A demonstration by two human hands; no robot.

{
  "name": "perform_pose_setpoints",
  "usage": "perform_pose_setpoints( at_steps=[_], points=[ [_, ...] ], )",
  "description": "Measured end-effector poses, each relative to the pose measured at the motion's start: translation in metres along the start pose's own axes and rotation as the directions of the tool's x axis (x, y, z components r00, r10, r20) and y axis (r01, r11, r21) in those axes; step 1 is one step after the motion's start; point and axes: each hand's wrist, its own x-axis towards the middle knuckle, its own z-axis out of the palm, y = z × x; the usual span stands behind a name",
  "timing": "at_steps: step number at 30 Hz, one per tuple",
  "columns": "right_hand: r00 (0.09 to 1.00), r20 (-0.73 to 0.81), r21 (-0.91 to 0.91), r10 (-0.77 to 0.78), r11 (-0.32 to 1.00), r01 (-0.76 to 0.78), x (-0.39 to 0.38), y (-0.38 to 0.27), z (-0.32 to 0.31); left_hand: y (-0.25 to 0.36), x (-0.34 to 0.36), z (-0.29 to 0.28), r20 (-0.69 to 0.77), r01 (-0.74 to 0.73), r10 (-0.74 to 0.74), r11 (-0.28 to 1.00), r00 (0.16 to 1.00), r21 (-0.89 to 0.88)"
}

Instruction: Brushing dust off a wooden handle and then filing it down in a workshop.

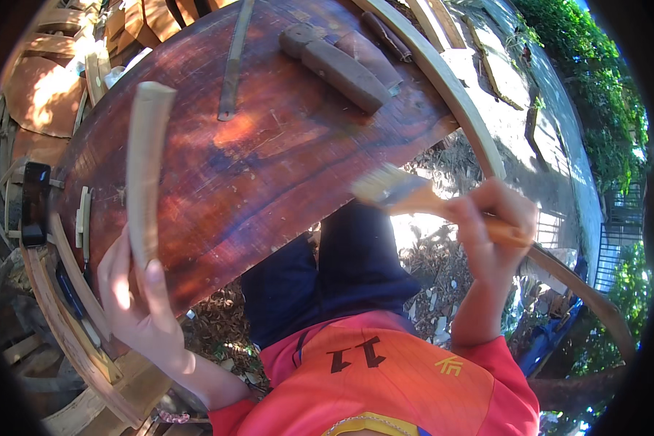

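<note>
My left hand (pixel 138 298) grips the lower end of a pale, narrow wooden piece (pixel 148 167), held upright over the left part of the reddish-brown wooden tabletop (pixel 261 182). My right hand (pixel 494 225) is closed round the wooden handle of a paintbrush (pixel 389 185) with light bristles, held near the table's right edge, apart from the wooden piece. Both held items are slightly blurred. A long flat metal strip (pixel 232 58) lies on the tabletop, and a brown wooden block tool (pixel 341 73) rests at the back right beside a dark rolled item (pixel 386 36).
A phone (pixel 35 203) stands at the left edge among wooden strips (pixel 73 320) and offcuts. A long curved board (pixel 472 131) runs along the right side. Below are my legs (pixel 356 261) and ground with leaves and debris (pixel 436 305). Foliage (pixel 596 87) and a fence (pixel 618 243) are at right.
</note>
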Motion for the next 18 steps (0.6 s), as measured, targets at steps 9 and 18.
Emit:
perform_pose_setpoints(
  at_steps=[9, 18],
  points=[
    [0.913, -0.242, 0.257, 0.329, 0.929, -0.266, 0.024, 0.052, -0.007, 0.044, 0.014, 0.054, 0.277, -0.248, 0.233, 0.969, 0.932, 0.020],
    [0.922, -0.274, 0.241, 0.273, 0.948, -0.208, 0.047, 0.061, -0.024, 0.049, 0.016, 0.073, 0.389, -0.318, 0.265, 0.945, 0.882, 0.078]
  ],
)
